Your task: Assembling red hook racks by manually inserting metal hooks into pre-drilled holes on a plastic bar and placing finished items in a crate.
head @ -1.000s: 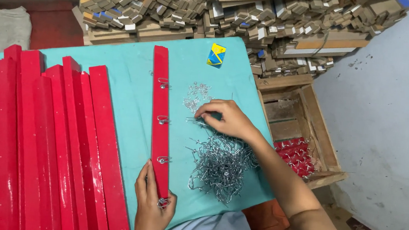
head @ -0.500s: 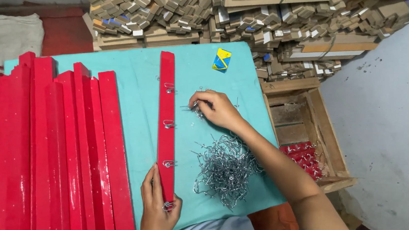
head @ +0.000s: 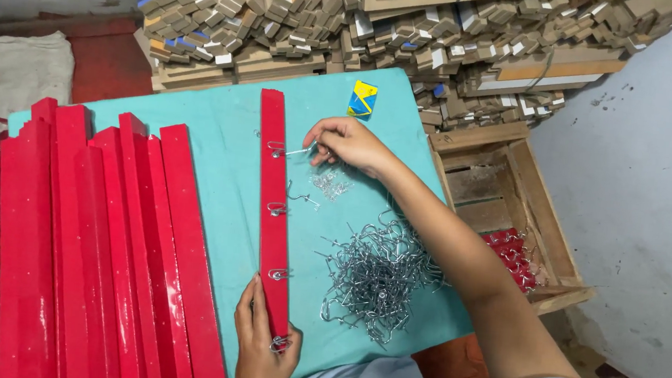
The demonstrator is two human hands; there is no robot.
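We view from above a teal tabletop [head: 224, 171]. A red strip [head: 273, 208] lies along its middle, running from the far edge toward the near edge, with small metal clips [head: 278, 274] set along its right side. Our left hand [head: 261, 353] presses flat on the strip's near end, fingers closed against it, by the lowest clip. Our right hand [head: 348, 143] pinches a thin wire hook [head: 297, 152] between thumb and fingertips, at the clip nearest the far edge. A loose pile of hooks [head: 377, 278] lies right of the strip toward the near right corner; a smaller scatter [head: 330, 183] lies just below the right hand. A stack of red strips [head: 96, 249] fills the left side of the tabletop. We judge the fitting goes best with the strip pinned still, the hook kept level with the clip, and the pile kept within reach yet apart from the strip.
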